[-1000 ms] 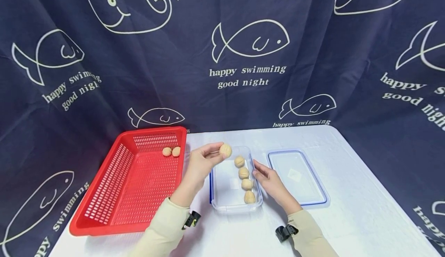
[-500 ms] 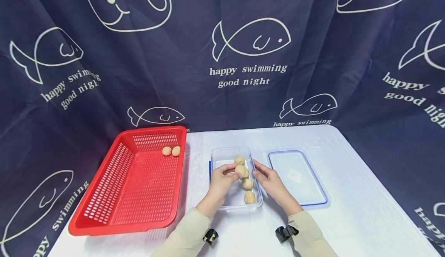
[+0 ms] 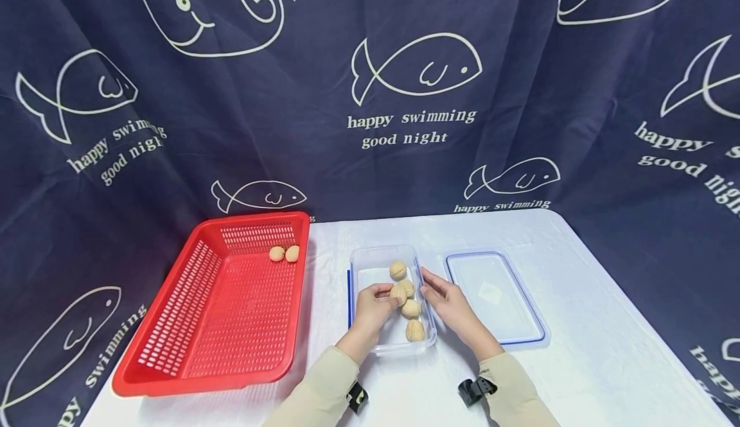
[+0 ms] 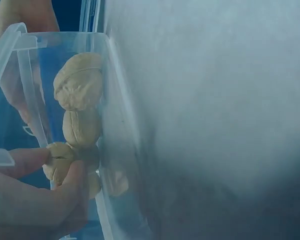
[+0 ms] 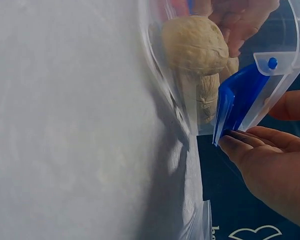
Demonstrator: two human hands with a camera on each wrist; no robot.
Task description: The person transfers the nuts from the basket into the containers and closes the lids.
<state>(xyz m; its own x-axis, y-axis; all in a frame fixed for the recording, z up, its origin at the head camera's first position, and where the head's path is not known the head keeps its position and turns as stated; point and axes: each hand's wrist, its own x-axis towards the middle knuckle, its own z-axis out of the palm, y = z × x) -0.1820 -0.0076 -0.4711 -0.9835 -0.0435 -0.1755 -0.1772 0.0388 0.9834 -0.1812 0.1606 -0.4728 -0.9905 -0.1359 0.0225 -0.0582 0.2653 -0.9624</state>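
Observation:
In the head view a clear plastic food container (image 3: pixel 388 350) stands on the table with a row of several walnuts (image 3: pixel 415 331) along its right side. My left hand (image 3: pixel 370 314) reaches into it and pinches one walnut (image 4: pixel 60 159) between thumb and fingers, just left of that row. Whether this walnut touches the container's floor, I cannot tell. My right hand (image 3: pixel 453 308) lies against the container's right outer side, fingers fairly straight. In the right wrist view its fingertips touch a blue latch flap (image 5: pixel 242 97) hanging from the rim.
On the left stands a red perforated basket (image 3: pixel 130 363) with two walnuts (image 3: pixel 284 253) in its far right corner. A clear lid (image 3: pixel 509 311) with a blue seal lies flat right of the container. Behind the table hangs a dark blue curtain (image 3: pixel 324 125).
My left hand has brought its walnut from above the container's far left edge down and right into the container, then slightly nearer me. The right hand has kept its place.

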